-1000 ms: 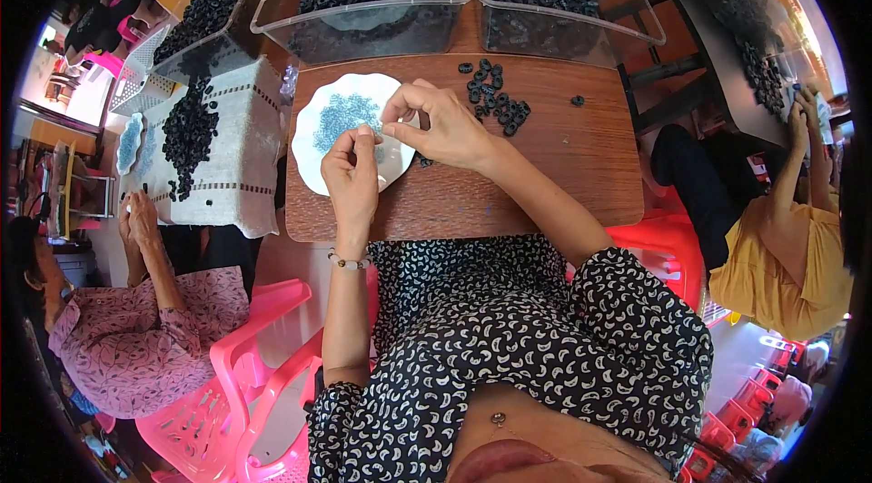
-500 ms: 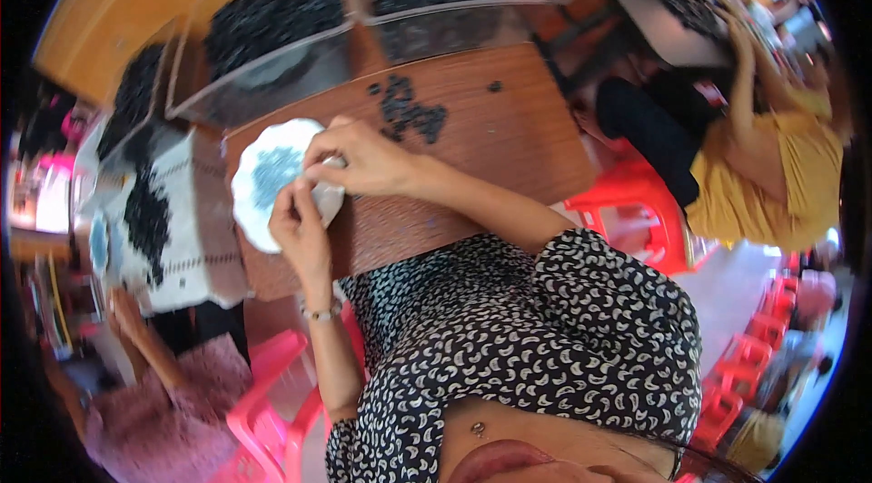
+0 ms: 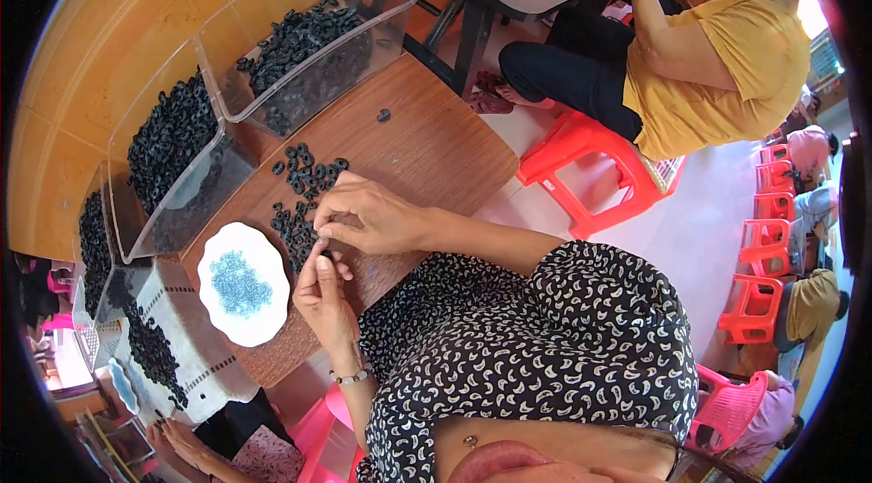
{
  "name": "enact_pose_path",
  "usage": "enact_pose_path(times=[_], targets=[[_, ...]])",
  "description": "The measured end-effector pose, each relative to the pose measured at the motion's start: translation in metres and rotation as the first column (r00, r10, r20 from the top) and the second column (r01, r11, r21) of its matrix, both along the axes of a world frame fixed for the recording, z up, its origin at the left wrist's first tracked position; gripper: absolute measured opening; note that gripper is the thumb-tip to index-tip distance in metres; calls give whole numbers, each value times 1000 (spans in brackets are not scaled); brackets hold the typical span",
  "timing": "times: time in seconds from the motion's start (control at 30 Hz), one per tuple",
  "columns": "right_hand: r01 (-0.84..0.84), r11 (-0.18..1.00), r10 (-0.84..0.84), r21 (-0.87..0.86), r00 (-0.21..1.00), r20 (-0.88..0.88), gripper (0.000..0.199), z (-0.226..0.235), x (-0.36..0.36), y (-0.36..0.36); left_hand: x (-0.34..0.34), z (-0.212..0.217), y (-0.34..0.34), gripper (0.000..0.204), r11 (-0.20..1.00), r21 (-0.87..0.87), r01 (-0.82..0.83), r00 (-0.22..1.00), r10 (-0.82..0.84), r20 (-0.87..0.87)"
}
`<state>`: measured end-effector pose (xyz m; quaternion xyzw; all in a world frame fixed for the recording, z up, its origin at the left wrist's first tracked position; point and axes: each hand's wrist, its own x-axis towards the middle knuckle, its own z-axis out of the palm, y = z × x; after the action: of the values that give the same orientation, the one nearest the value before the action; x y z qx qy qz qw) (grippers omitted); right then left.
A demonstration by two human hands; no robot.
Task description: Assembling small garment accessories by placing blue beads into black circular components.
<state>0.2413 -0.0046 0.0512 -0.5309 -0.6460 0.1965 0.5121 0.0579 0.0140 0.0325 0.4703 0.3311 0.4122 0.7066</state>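
Note:
My left hand [image 3: 325, 301] is closed, thumb against fingers, with a small black piece [image 3: 328, 254] showing at its fingertips. Thumb and fingers of my right hand [image 3: 371, 215] pinch together right at the left fingertips; what they hold is too small to make out. Just beyond both hands, a loose pile of black ring-shaped pieces [image 3: 295, 229] lies on the brown wooden table [image 3: 436, 147]. To the left of the hands is a white scalloped plate [image 3: 277, 315] with many tiny pale-blue bits [image 3: 238, 285] in its middle.
Clear plastic bins [image 3: 218, 133] full of black pieces line the table's far side. A single black piece [image 3: 383, 115] lies apart. At left, a cloth-covered table [image 3: 213, 374] bears more pieces beside a co-worker's hands [image 3: 177, 438]. A person in yellow [image 3: 718, 74] sits near a red stool [image 3: 590, 174].
The view has turned, so table and bins appear tilted. My hands have moved from over the white plate to beside the black pile, still fingertip to fingertip.

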Motion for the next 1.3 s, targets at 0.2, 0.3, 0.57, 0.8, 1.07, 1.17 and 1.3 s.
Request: enact_pose_path(times=[0.2,0.3,0.57,0.8,1.07,1.17,1.3], targets=[[9,1000,-8,29,999,-35,11,5,4,-6,-9,-14,-3,33,993,-113,33,999,-36,-26],[7,999,-6,32,999,-32,11,4,3,-6,-8,-10,-7,32,989,-144,43,999,-43,3],[-16,1000,16,14,1000,-23,12,5,-2,-8,-13,-18,-12,34,989,-131,63,998,-63,5],[-13,999,17,49,997,-74,11,6,-5,-10,-11,-16,-18,33,984,-175,26,999,-22,29],[49,997,-49,54,999,1,8,20,-3,-20,-1,1,-16,31,972,224,-76,978,116,-171],[36,997,-36,68,999,-1,9,22,-5,-22,-1,6,-15,36,939,332,-91,967,162,-194],[22,991,-38,129,992,121,14,25,-5,-22,-3,5,-18,35,922,372,-105,954,199,-224]])
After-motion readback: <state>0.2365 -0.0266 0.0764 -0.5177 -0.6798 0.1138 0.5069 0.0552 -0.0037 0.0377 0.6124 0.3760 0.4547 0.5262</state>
